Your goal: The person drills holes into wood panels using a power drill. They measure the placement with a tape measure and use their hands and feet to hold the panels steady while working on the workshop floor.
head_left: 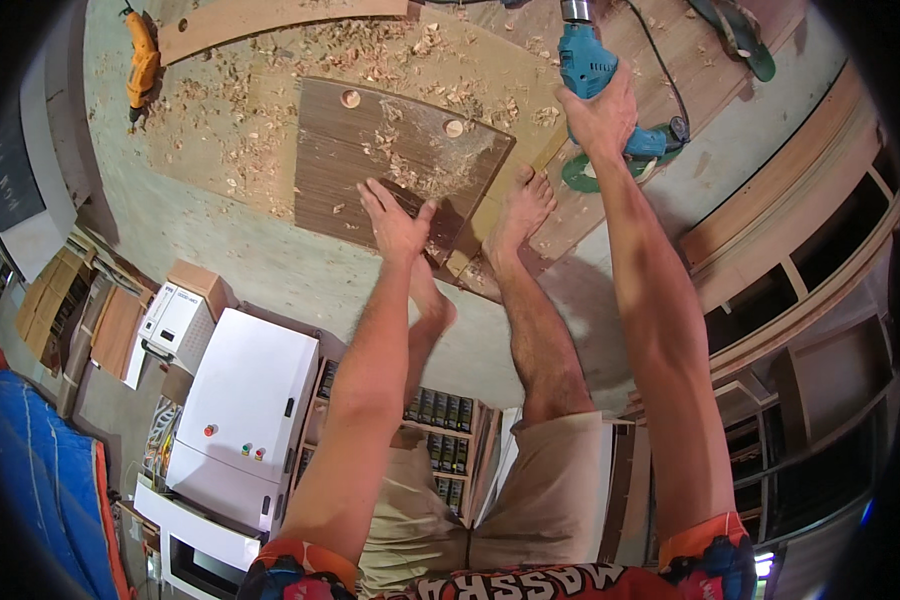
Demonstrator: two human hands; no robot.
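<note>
A dark brown wood-grain panel (pixel 330 165) lies at a slant on a larger sheet (pixel 240 165) strewn with shavings. Two round holes, one pale hole (pixel 350 99) and another hole (pixel 454 128), sit near its far edge. My left hand (pixel 400 225) rests on the panel's near part, fingers spread, with nothing held. Out to the right, my right hand (pixel 605 115) is wrapped round a teal corded power drill (pixel 585 62). Its metal chuck (pixel 576 10) points away from me at the top rim; any bit is out of sight. The drill is off to the panel's right.
Wood shavings (pixel 240 140) cover the sheet. An orange drill (pixel 141 65) lies far left, beside a long curved board (pixel 270 25). One green flip-flop (pixel 582 172) is by my foot (pixel 525 205), another flip-flop (pixel 735 35) farther right. A black cord (pixel 660 60) loops beside the teal drill.
</note>
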